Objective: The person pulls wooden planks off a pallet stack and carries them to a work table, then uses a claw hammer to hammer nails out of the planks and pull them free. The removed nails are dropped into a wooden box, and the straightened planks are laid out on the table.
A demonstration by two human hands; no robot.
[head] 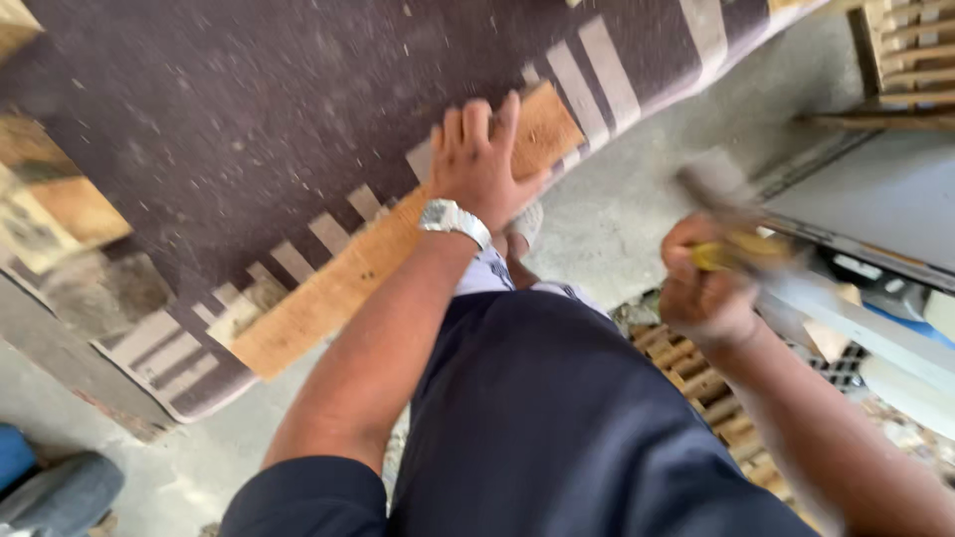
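Note:
My left hand (pixel 479 159) presses flat, fingers spread, on a long light wooden plank (pixel 348 273) that lies slantwise along the edge of a dark purple carpeted surface (pixel 229 109) with pale stripes. A silver wristwatch (pixel 453 220) is on that wrist. My right hand (pixel 708 288) is closed around a blurred tool with a yellow handle (pixel 741 251), held to the right of the plank, above the concrete floor. The tool's kind cannot be told through the blur.
My dark trousers fill the lower middle. A grey concrete floor (pixel 617 209) lies below the plank. A slatted wooden pallet (pixel 696 378) sits at lower right, pale boards (pixel 856 328) beside it, and wood scraps (pixel 60 209) at far left.

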